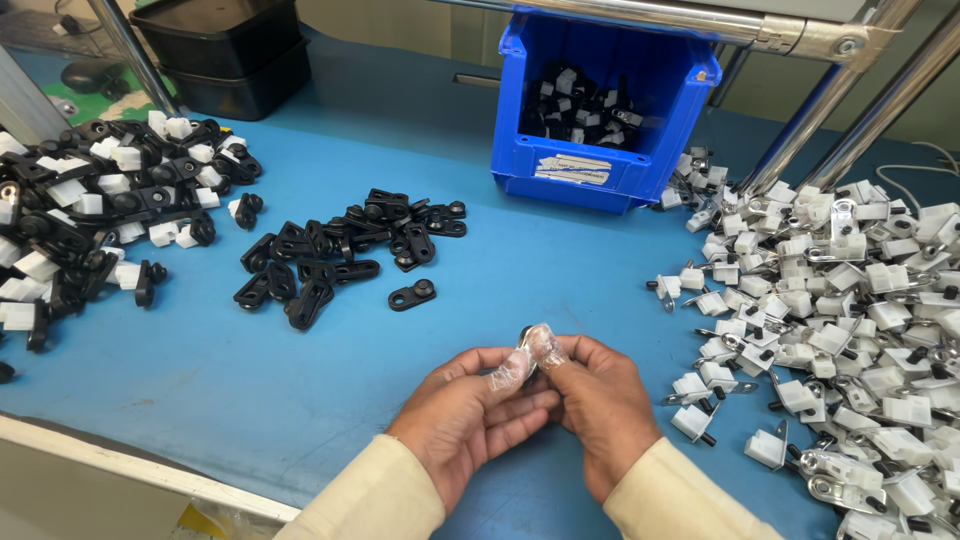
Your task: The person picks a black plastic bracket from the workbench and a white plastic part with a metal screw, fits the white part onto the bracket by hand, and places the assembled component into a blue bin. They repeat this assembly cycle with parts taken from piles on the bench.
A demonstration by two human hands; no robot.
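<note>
Far left on your blue table (300, 400): a heap of mixed black-and-white parts (90, 215). Just right of it, a looser pile of black brackets (340, 250), with one single black bracket (412, 295) lying apart at its near edge. At the back, right of centre: a blue bin (610, 150) holding more black-and-white pieces. Near the front edge, centre: your left hand (465, 420) and right hand (600, 405) meet, knuckles touching, both in cream sleeves. Clear finger covers show on the left thumb and right thumb (545, 345). Between those fingertips sits a small part (524, 340), dark with a metal glint, pinched from both sides and raised off the table; it lies at the very top of the grip, mostly hidden by the fingers, so its shape cannot be told. Both hands are closed narrowly on it. Far right: a broad spread of white-and-metal parts (840, 300), the nearest ones just beside your right hand.
</note>
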